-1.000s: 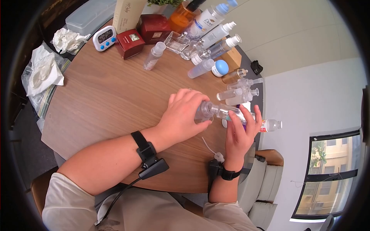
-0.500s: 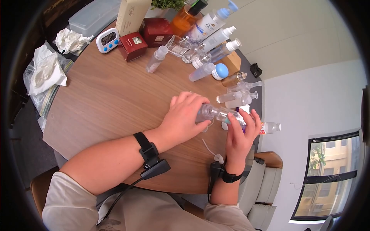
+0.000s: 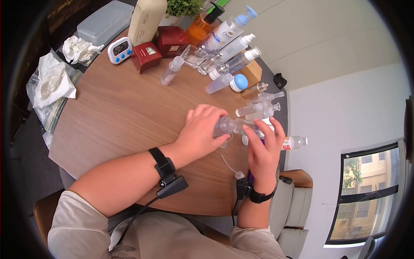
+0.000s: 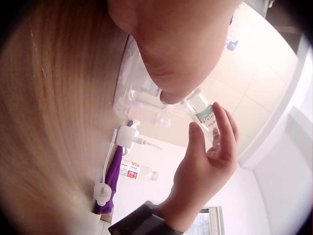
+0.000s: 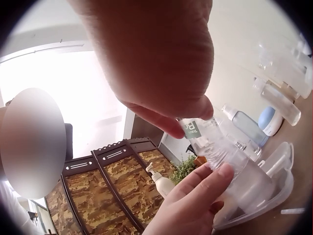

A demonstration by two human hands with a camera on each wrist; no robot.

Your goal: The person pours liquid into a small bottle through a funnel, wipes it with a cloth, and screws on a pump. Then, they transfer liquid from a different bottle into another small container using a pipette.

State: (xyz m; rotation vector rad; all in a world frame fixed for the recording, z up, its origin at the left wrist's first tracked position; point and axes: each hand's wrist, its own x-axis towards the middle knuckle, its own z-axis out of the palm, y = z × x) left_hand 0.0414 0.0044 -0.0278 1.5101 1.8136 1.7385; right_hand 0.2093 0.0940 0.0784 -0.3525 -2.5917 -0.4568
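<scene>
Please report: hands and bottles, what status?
Left hand holds clear bottle. Right hand holds labelled bottle, mouths close together. Loose pump lies nearby, not between.

In the head view, the left hand (image 3: 200,130) covers part of a bottle (image 3: 225,125), and the plant (image 3: 184,7) near twelve o'clock is cut off by the edge.

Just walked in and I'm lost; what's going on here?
At a brown wooden table, a person's left hand grips a wide, clear plastic bottle with an open neck. The right hand holds a smaller clear bottle with a green label, tilted, its mouth close to that neck. Whether any liquid is flowing can't be made out. A clear pump top with a thin tube lies nearby on the table.
</scene>
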